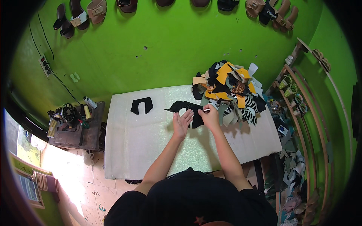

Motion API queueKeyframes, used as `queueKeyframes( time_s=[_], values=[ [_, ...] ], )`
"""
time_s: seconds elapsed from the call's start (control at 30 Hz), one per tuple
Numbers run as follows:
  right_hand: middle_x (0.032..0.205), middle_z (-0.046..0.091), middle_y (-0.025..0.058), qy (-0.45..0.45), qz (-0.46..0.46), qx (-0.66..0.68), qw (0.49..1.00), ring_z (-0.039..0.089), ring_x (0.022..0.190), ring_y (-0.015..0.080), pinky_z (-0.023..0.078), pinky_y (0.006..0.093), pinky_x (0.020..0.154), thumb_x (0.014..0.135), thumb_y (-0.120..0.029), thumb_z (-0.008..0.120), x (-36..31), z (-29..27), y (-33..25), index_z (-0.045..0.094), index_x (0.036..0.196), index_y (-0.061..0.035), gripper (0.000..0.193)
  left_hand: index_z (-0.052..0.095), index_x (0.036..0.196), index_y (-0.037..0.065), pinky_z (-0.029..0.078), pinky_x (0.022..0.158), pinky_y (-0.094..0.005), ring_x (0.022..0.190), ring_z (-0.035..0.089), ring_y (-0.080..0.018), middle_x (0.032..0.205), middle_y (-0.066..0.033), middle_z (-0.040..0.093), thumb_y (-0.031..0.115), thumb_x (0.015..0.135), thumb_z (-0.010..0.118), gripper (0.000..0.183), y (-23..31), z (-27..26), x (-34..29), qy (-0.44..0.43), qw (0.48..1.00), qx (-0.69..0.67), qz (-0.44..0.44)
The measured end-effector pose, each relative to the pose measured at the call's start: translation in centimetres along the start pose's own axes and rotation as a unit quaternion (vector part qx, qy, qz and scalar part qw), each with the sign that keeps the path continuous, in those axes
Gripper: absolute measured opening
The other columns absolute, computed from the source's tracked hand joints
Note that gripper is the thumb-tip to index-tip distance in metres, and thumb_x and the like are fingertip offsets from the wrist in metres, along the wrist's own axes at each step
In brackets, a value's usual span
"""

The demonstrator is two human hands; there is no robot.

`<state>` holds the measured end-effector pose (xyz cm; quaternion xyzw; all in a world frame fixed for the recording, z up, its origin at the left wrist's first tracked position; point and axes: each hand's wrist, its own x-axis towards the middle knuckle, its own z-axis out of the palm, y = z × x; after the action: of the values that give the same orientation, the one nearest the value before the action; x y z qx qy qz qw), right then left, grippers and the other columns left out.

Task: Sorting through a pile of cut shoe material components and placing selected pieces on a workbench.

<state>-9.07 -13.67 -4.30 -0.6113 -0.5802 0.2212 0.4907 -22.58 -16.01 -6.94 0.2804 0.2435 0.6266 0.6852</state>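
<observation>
Above the white table [124, 162], my right hand [211, 117] is closed on a black cut piece of material [196, 119], pinching it near its right side. My left hand [181, 126] is open, fingers stretched and palm showing, against the lower left part of the same piece. The piece has a curved, uneven outline, and a narrow tip sticks out to the left. Part of it is hidden behind my fingers. A second black piece [148, 102], U-shaped with angular outer corners, lies flat on the table further left.
A heap of scraps [226, 84] in black, yellow, grey and zebra pattern covers the table's back right. A sewing machine [68, 122] stands at the left. At the right is a wooden rack [301, 116] with shoes. Sandals [97, 10] line the green wall.
</observation>
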Motion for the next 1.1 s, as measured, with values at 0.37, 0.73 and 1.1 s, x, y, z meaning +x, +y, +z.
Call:
queueKeyframes(
  time_s=[0.37,0.73,1.1],
  values=[
    [0.076,0.054,0.0017,-0.113,0.091,0.261,0.954,0.05,0.072,0.0061,0.042,0.0201,0.061,0.072,-0.003,0.067,0.1,-0.7,1.6,0.045,0.073,-0.0025,0.022,0.021,0.126,0.011,0.03,0.099,-0.0399,0.12,0.038,-0.0329,0.133,-0.0232,0.031,0.055,0.087,0.029,0.059,0.2,-0.6,0.0,-0.074,0.996,0.037,0.016],
    [0.082,0.063,0.0085,-0.15,0.01,0.228,0.962,0.058,0.072,0.0094,0.046,0.0204,0.061,0.072,0.003,0.064,2.3,-3.8,-3.1,0.048,0.098,-0.0019,0.032,0.028,0.132,0.008,0.027,0.099,-0.0381,0.12,0.038,-0.0237,0.13,-0.0116,0.042,0.051,0.087,0.034,0.062,1.5,-5.9,-1.1,0.087,0.943,0.211,-0.241],
    [0.081,0.064,0.0102,-0.172,0.107,0.249,0.947,0.059,0.068,0.0102,0.047,0.0212,0.057,0.073,0.004,0.063,1.5,-3.2,-4.4,0.049,0.104,-0.0008,0.035,0.044,0.117,0.001,0.043,0.089,-0.0354,0.104,0.053,-0.0242,0.111,-0.0132,0.055,0.031,0.089,0.047,0.042,2.4,-4.1,0.3,-0.103,0.978,0.085,-0.159]
  ],
)
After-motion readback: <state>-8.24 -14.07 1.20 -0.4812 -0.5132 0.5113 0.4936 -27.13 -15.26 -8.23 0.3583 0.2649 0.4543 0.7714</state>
